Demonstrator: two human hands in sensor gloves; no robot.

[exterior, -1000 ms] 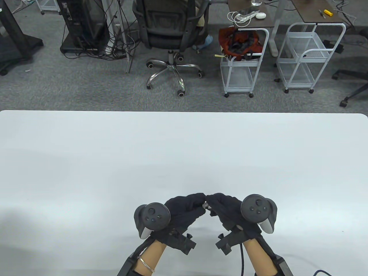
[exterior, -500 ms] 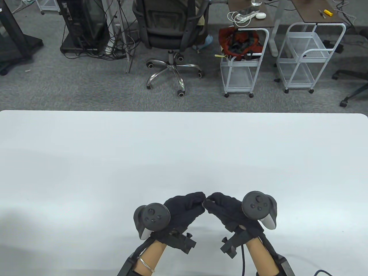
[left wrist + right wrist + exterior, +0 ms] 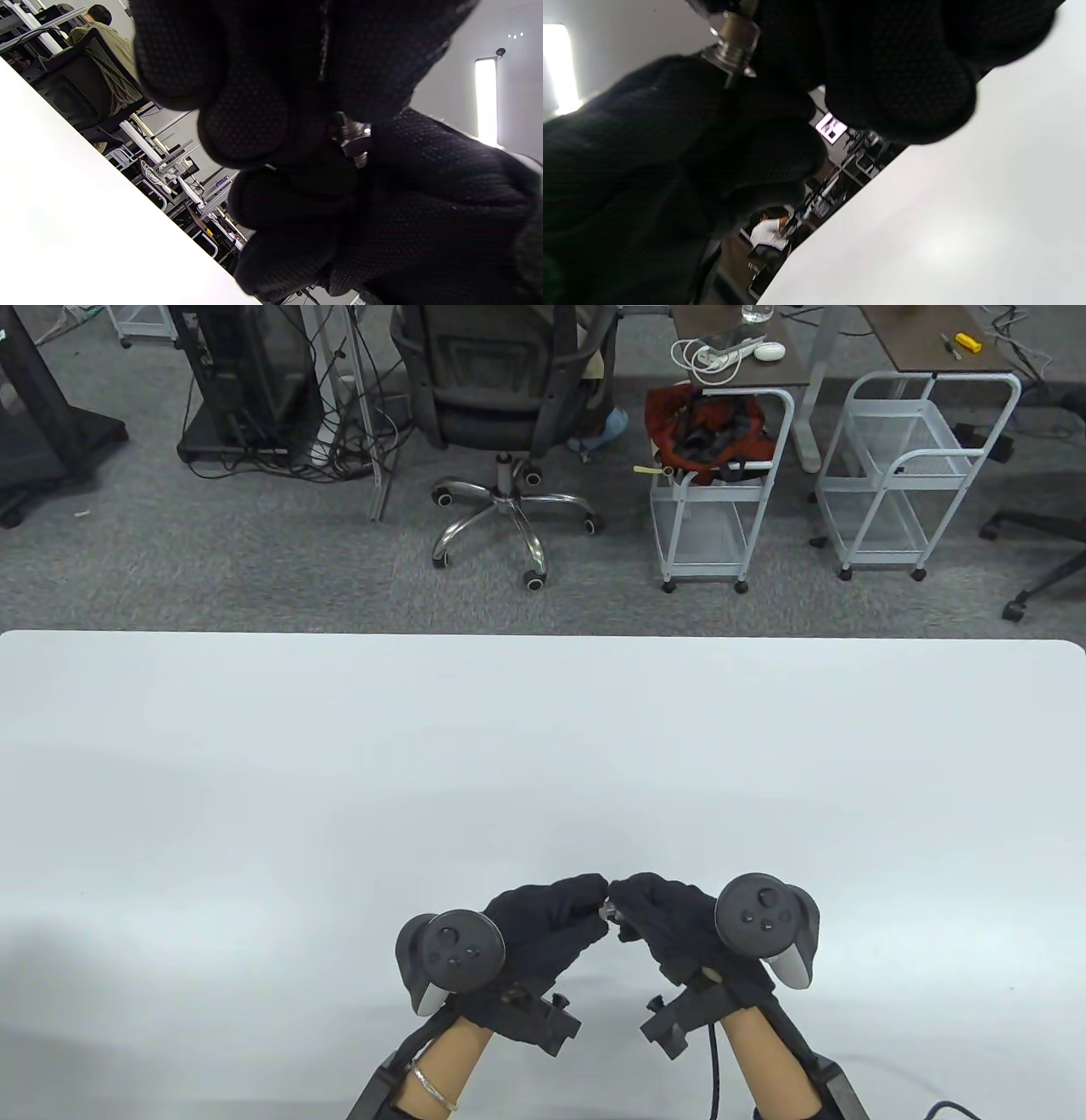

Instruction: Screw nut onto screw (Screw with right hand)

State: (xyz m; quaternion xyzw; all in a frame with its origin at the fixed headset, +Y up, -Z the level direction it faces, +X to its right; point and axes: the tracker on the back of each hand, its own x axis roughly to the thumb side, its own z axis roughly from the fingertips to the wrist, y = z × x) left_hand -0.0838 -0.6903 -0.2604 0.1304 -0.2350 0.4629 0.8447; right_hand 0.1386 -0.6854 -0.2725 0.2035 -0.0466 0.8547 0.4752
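Note:
My two gloved hands meet fingertip to fingertip low in the middle of the white table (image 3: 543,746), held just above it. A small metal screw with a nut (image 3: 607,909) shows in the gap between them. My left hand (image 3: 594,896) pinches the screw end, and my right hand (image 3: 624,901) pinches the nut end. In the left wrist view the silvery threaded piece (image 3: 355,142) sits between dark fingertips. In the right wrist view the nut with its flange (image 3: 734,46) shows at the top. Most of both parts is hidden by the gloves.
The table's far edge (image 3: 543,634) runs across the middle of the view. Beyond it, on the floor, stand an office chair (image 3: 501,407) and two white wire carts (image 3: 721,492).
My right hand rolled at the wrist over the metal piece and then rolled back, its tracker shifting slightly. My left hand stayed almost still. Both hands kept their hold.

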